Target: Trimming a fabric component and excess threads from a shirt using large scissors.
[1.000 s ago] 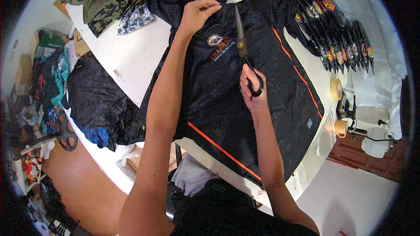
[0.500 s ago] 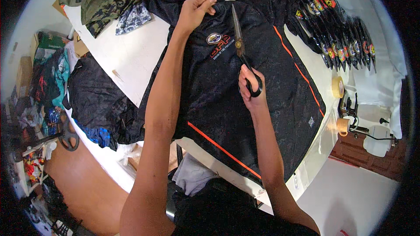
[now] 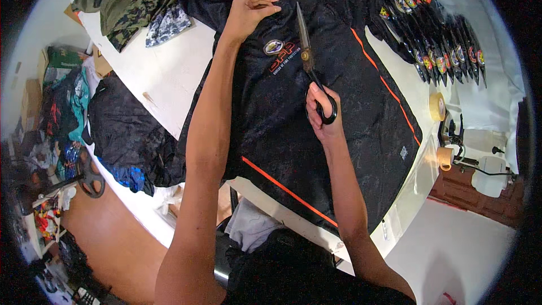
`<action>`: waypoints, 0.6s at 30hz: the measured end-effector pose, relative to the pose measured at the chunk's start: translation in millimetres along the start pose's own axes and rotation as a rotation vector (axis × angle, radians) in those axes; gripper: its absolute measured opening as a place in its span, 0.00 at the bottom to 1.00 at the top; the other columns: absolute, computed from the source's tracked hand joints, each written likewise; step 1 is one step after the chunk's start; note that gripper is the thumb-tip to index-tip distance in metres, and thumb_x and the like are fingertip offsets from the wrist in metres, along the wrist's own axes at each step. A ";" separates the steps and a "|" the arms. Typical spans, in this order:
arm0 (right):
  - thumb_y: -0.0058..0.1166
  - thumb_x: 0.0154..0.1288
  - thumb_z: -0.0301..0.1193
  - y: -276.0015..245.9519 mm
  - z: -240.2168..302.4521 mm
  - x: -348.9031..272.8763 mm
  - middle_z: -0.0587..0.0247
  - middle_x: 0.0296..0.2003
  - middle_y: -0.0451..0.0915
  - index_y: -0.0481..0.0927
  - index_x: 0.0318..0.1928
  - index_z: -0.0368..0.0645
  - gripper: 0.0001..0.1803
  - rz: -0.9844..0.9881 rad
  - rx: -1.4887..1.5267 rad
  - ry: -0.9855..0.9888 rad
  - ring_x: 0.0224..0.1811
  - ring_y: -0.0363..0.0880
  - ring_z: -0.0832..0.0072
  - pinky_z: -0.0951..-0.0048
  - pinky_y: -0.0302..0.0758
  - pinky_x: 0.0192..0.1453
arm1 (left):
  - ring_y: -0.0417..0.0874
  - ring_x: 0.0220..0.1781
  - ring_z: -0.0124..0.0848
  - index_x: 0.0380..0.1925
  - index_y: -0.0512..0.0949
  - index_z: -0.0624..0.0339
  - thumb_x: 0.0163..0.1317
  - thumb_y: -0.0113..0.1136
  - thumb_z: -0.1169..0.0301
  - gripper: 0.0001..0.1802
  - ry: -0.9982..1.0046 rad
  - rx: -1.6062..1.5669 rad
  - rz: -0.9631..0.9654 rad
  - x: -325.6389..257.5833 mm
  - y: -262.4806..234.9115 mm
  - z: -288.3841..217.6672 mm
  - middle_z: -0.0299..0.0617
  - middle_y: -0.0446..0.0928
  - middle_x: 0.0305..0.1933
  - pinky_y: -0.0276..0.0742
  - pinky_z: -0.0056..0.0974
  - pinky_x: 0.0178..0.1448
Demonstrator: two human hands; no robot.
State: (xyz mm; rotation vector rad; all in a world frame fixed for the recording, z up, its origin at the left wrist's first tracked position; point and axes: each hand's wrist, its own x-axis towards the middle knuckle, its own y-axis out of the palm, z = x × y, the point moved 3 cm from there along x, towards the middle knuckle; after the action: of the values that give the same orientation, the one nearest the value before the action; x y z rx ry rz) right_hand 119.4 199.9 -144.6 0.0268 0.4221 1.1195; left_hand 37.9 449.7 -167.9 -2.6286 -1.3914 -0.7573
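A black jacket (image 3: 361,118) with orange stripes and a chest badge lies spread on a white table (image 3: 164,79). My right hand (image 3: 323,114) grips the black handles of long scissors (image 3: 307,56), whose blades point away from me along the jacket's middle. My left hand (image 3: 248,11) pinches the black fabric near the collar, just left of the blade tips.
A row of black cut pieces with colourful badges (image 3: 435,39) lies at the far right. Two tape rolls (image 3: 437,106) sit by the table's right edge. Camouflage cloth (image 3: 124,5) is piled at the far left, dark garments (image 3: 130,135) hang off the left side.
The scissors and my right hand have shifted slightly forward along the jacket. My left hand has closed tighter on the fabric at the collar.
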 end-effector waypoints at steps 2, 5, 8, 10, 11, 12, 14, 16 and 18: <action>0.53 0.63 0.39 -1.4 0.3 0.6 0.76 0.08 0.62 0.66 0.17 0.48 0.19 -0.004 0.009 -0.020 0.04 0.54 0.88 0.85 0.50 0.07 | 0.79 0.42 0.24 0.43 0.77 0.62 0.54 0.62 0.79 0.15 -0.031 -0.029 0.013 0.5 2.3 -0.8 0.36 0.80 0.38 0.73 0.28 0.51; 0.47 0.67 0.40 -1.0 0.9 1.0 0.76 0.11 0.62 0.66 0.20 0.46 0.19 0.020 -0.004 -0.046 0.05 0.53 0.90 0.88 0.51 0.07 | 0.79 0.42 0.24 0.43 0.77 0.62 0.54 0.62 0.79 0.15 -0.019 -0.004 0.018 0.9 4.2 -3.5 0.35 0.80 0.37 0.73 0.28 0.51; 0.47 0.67 0.39 -0.2 0.1 2.6 0.75 0.12 0.62 0.66 0.20 0.46 0.18 0.042 0.033 -0.040 0.06 0.53 0.90 0.88 0.52 0.08 | 0.79 0.40 0.23 0.42 0.77 0.62 0.56 0.61 0.78 0.13 -0.029 -0.005 0.014 0.2 5.4 -6.5 0.35 0.80 0.35 0.73 0.27 0.49; 0.47 0.67 0.40 -0.4 -0.9 2.4 0.75 0.13 0.63 0.66 0.21 0.45 0.18 0.046 0.044 -0.037 0.06 0.53 0.90 0.88 0.52 0.08 | 0.79 0.38 0.22 0.42 0.77 0.62 0.57 0.60 0.77 0.11 -0.058 -0.040 0.018 1.1 4.8 -6.9 0.35 0.80 0.33 0.73 0.27 0.47; 0.47 0.67 0.40 -0.2 -1.5 2.1 0.75 0.14 0.63 0.66 0.21 0.45 0.18 0.051 0.052 -0.036 0.06 0.54 0.90 0.88 0.52 0.08 | 0.78 0.36 0.22 0.41 0.77 0.62 0.58 0.60 0.76 0.10 -0.085 -0.075 0.019 1.0 3.9 -6.2 0.35 0.80 0.32 0.73 0.27 0.46; 0.47 0.67 0.40 -0.2 -2.1 1.8 0.75 0.14 0.63 0.66 0.21 0.45 0.18 0.050 0.052 -0.034 0.06 0.54 0.90 0.88 0.52 0.08 | 0.78 0.36 0.22 0.41 0.77 0.62 0.58 0.60 0.76 0.10 -0.086 -0.076 0.018 1.2 2.4 -6.2 0.35 0.80 0.32 0.73 0.27 0.46; 0.47 0.66 0.40 -0.8 -2.9 2.1 0.74 0.14 0.63 0.66 0.22 0.45 0.18 0.031 0.039 -0.037 0.06 0.54 0.90 0.88 0.53 0.08 | 0.78 0.32 0.22 0.39 0.77 0.63 0.60 0.58 0.74 0.08 -0.073 -0.025 0.057 2.8 0.0 -6.4 0.36 0.80 0.30 0.73 0.27 0.44; 0.47 0.66 0.40 -2.0 -5.1 1.9 0.74 0.15 0.63 0.66 0.22 0.45 0.17 0.042 0.045 -0.041 0.07 0.54 0.90 0.88 0.53 0.08 | 0.78 0.32 0.22 0.39 0.77 0.63 0.60 0.58 0.74 0.08 -0.078 -0.043 0.062 2.0 0.0 -5.5 0.36 0.79 0.29 0.73 0.27 0.43; 0.47 0.66 0.40 -0.9 -4.7 2.2 0.74 0.15 0.63 0.66 0.23 0.45 0.17 0.051 0.048 -0.046 0.07 0.54 0.90 0.88 0.53 0.08 | 0.79 0.32 0.23 0.39 0.77 0.63 0.60 0.58 0.73 0.08 -0.080 -0.063 0.067 2.1 1.0 -4.7 0.36 0.79 0.28 0.74 0.27 0.43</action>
State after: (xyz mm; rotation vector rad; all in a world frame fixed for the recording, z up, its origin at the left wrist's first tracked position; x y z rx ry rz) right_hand 119.4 200.5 -149.9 0.1053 0.4092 1.1571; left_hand 37.9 449.4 -162.6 -2.7678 -1.3109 -0.7071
